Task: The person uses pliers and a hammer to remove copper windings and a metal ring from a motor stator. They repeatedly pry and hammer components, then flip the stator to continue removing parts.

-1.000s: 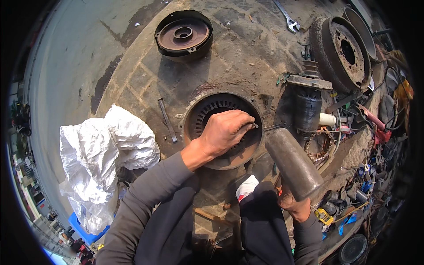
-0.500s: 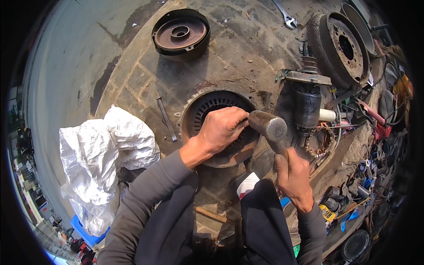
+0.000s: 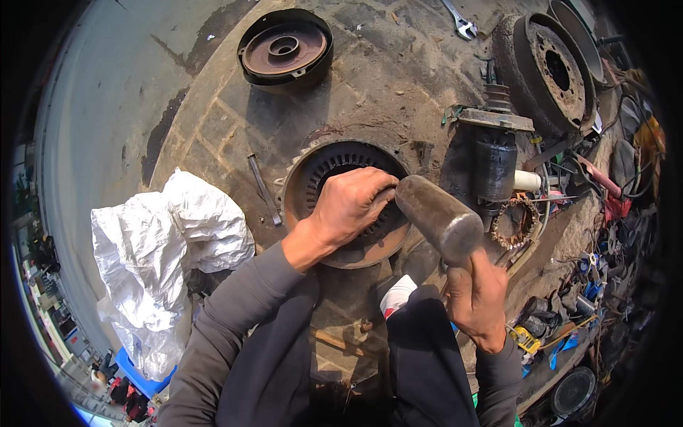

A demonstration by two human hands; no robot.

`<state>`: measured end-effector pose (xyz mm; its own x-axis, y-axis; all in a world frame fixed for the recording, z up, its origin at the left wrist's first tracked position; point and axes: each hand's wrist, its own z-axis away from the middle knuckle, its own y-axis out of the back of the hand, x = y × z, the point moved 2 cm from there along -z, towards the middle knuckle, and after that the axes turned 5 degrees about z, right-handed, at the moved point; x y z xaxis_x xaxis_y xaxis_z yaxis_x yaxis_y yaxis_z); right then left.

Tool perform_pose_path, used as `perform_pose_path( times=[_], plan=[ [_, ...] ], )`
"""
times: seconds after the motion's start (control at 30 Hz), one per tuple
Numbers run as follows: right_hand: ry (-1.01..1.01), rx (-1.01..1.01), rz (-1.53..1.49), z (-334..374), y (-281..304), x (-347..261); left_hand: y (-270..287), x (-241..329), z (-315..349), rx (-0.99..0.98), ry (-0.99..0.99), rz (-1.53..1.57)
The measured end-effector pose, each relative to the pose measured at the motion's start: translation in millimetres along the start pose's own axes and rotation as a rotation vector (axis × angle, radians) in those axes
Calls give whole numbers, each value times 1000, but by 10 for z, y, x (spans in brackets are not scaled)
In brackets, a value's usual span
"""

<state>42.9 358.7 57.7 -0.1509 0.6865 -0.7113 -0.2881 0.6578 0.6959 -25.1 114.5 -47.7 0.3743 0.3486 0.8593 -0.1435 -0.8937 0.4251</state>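
On the ground in front of me lies a round metal housing (image 3: 380, 248), rusty at the rim, with a ring of slots inside. Over it my left hand (image 3: 347, 208) is closed, knuckles up; whatever its fingers hold is hidden. My right hand (image 3: 478, 302), to the right, grips the handle of a hammer (image 3: 440, 219). The hammer's thick cylindrical steel head is tilted, its far end close to the fingertips of my left hand and covering part of the housing's right side. Left of the housing lies a flat metal bar (image 3: 264, 188).
A second round housing (image 3: 286, 53) sits at the far left, an adjustable wrench (image 3: 462, 25) farther right. A dark cylindrical motor part (image 3: 496, 164), a copper-wound ring (image 3: 516, 223) and rusty drums (image 3: 551, 75) stand at right. A crumpled white sack (image 3: 149, 249) lies left.
My right hand has drawn the hammer back toward me, and its head now looks larger and nearer. My left hand stays closed over the housing. The whole view has shifted slightly.
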Motion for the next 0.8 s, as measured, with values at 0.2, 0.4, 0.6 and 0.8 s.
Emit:
perform_pose_path(
  times=[0.2,0.4,0.6,0.8],
  plan=[
    [-64,-67,106,-87,-135,49,12,6,14,-16,-4,-20],
    [-114,11,-58,24,-44,89,20,43,-35,-78,-39,-79],
    [-332,60,-275,125,-38,119,98,232,-81,-53,-127,-93],
    [-374,113,-389,225,-84,226,335,500,43,54,-60,2]
  ],
)
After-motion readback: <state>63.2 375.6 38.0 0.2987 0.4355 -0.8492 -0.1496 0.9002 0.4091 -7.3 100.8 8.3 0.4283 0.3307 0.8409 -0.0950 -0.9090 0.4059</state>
